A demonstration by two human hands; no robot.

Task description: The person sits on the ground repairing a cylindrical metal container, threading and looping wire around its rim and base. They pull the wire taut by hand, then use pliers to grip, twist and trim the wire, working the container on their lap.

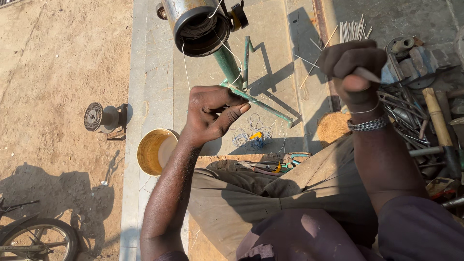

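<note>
My left hand is raised at centre, fingers curled with thumb and forefinger pinched on a thin white wire. The wire runs up to a metal motor housing with copper winding inside, mounted on a green stand. My right hand is fisted at upper right, gripping a flat pale metal tool that sticks out to the right. A chain bracelet sits on that wrist. Neither hand touches the housing.
A yellow-lined bowl sits on the stone slab at left. Tangled blue wire lies on the floor. Pliers and scissors rest by my knee. A pile of metal tools crowds the right. A wire spool stands on the dirt.
</note>
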